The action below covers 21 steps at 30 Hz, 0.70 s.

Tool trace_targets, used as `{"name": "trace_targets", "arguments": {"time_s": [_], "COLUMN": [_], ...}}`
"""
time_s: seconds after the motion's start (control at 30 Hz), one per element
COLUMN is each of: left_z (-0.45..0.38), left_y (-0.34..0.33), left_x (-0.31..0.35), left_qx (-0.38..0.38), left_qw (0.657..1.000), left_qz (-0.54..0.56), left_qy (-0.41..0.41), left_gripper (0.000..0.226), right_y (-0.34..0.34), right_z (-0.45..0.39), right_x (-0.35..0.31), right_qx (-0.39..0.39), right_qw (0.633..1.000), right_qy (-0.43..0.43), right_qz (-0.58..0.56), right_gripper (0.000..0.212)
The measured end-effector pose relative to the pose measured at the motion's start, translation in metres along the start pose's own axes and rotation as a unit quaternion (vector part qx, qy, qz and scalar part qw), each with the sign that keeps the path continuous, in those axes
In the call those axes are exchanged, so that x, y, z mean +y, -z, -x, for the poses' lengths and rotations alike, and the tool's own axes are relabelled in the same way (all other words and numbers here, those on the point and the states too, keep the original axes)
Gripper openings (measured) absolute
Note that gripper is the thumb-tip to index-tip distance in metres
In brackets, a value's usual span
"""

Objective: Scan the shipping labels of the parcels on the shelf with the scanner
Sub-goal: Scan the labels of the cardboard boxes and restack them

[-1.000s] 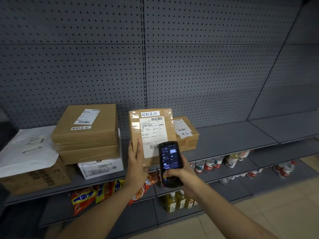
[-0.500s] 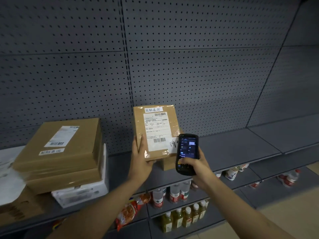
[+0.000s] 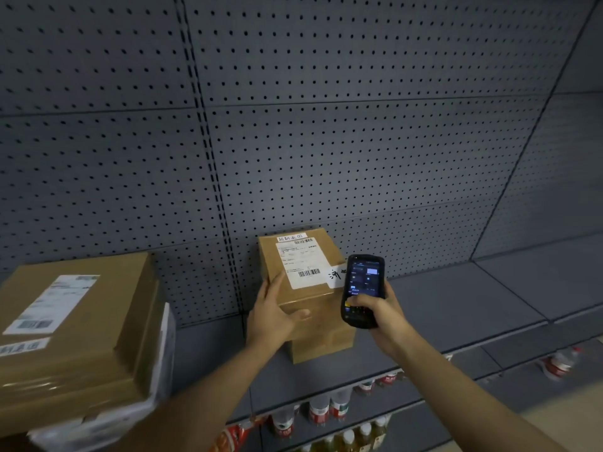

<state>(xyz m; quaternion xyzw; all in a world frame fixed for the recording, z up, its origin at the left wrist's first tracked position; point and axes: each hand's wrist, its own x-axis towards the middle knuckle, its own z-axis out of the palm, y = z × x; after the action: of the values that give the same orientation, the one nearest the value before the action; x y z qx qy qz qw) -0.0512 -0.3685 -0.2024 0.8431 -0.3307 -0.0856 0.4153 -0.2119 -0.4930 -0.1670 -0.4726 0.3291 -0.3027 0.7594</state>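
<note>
Since half a second ago, the brown cardboard parcel [image 3: 305, 282] has gone from held upright to lying tipped back on a second brown box [image 3: 323, 340] on the grey metal shelf [image 3: 456, 308]; camera has swung right and closer.

Head view. Labels: white shipping label [image 3: 301, 264] on the parcel's upper face, barcode at its lower right, smaller barcode at top; print too blurred to read. A white strip with handwritten characters above it, illegible. White slip with bold black handwriting [image 3: 336, 276] at the parcel's right edge, partly hidden by the scanner.

Left hand [image 3: 274, 313]: fingers spread flat against the parcel's left side, thumb along its front lower edge, steadying it.

Right hand [image 3: 375, 308]: wrapped around the black handheld scanner [image 3: 362, 290], thumb on its keypad; lit screen faces the camera, text unreadable. Scanner sits just right of the parcel, overlapping its corner.

Left foreground: stacked brown cartons [image 3: 75, 331] with a blurred white label. Bottled drinks [image 3: 326, 409] on the lower shelf.
</note>
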Motion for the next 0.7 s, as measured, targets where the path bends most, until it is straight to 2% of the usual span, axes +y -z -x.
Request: {"name": "trace_targets", "arguments": {"time_s": [0.1,0.23,0.33,0.53,0.7], "left_z": [-0.011,-0.021,-0.028,-0.031,-0.032], "left_y": [-0.007,-0.019,-0.024,-0.025,-0.025], "left_x": [-0.002,-0.008,-0.015,-0.022,-0.021], "left_qx": [-0.019,-0.063,-0.092,-0.102,-0.100], "left_qw": [1.000,0.997,0.995,0.994,0.993], "left_qz": [0.012,0.050,0.043,0.049,0.069], "left_qy": [0.012,0.013,0.005,0.009,-0.003], "left_gripper": [0.094,0.089,0.087,0.089,0.086], "right_y": [-0.002,-0.005,-0.003,-0.003,0.000], "right_z": [-0.015,-0.028,-0.035,-0.043,-0.043], "right_x": [0.000,0.001,0.006,0.010,0.012], "right_qx": [0.014,0.022,0.030,0.040,0.043], "right_qw": [1.000,1.000,0.999,0.999,0.999], "right_qy": [-0.004,-0.015,-0.014,-0.019,-0.018], "right_qz": [-0.001,0.011,0.013,0.016,0.017], "right_gripper": [0.066,0.074,0.064,0.058,0.065]}}
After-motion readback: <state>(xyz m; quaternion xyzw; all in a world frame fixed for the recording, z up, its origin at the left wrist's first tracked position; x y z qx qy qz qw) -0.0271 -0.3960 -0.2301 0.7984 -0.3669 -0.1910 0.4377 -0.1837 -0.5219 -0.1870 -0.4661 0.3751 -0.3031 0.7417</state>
